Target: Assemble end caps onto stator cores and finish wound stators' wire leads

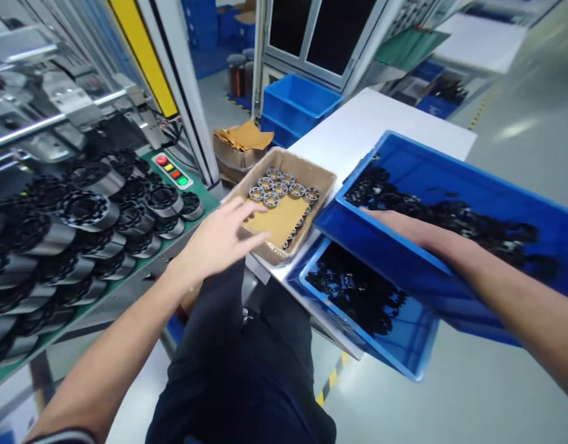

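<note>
My left hand (pixel 221 237) hangs with fingers spread at the near left side of a cardboard box (pixel 323 179), with nothing in it. Inside the box, several metal rings (pixel 279 189) lie on a yellow-brown sheet (pixel 279 222), and more stand on edge along the right wall. My right hand (pixel 399 223) reaches over the near rim of an upper blue bin (pixel 450 160). Small black parts (pixel 417 206) lie loose in that bin. The bin and hand position hide most of the right fingers, so whether they grip anything cannot be made out.
Stacked black-and-silver stator-like cores (pixel 89 209) cover the green bench at left, beside a button panel (pixel 172 171). A lower blue bin (pixel 371 345) of black parts sits under the upper one. Behind are a white table (pixel 380 117) and more blue bins (pixel 302 95).
</note>
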`<action>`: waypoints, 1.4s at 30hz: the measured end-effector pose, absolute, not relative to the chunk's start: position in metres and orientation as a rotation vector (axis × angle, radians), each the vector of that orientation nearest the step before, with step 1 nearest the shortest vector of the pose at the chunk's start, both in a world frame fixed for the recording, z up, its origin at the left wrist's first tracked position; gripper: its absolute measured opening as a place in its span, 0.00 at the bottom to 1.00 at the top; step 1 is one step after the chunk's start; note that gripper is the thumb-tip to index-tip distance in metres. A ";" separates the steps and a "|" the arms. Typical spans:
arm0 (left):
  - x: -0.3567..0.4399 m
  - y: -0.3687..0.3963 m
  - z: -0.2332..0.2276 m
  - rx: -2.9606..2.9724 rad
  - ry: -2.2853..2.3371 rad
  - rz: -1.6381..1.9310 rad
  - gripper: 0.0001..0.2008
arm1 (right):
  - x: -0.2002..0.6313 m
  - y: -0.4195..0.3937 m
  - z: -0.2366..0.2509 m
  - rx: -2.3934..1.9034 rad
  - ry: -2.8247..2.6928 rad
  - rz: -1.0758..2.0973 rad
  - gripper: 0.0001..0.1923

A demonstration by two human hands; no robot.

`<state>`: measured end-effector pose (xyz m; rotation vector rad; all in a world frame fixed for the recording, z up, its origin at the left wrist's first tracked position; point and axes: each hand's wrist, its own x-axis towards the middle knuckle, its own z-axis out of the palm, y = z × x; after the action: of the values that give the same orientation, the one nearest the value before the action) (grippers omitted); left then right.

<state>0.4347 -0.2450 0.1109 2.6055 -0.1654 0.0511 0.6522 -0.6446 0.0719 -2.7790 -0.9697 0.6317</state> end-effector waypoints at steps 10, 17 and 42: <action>0.649 -0.291 0.014 2.908 0.075 -0.394 0.24 | 0.669 -0.658 0.069 -2.518 -0.947 0.768 0.25; 0.665 -0.287 -0.005 2.771 0.117 -0.382 0.23 | 0.670 -0.653 0.065 -2.410 -0.883 0.773 0.26; 0.358 -0.305 0.053 0.949 0.233 0.076 0.34 | 0.660 -0.651 0.108 -2.252 -0.410 0.501 0.46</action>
<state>0.3578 -0.3054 0.0534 0.9487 0.2326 0.0758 0.6596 -0.6511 0.1080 -2.2516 -0.4103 0.5013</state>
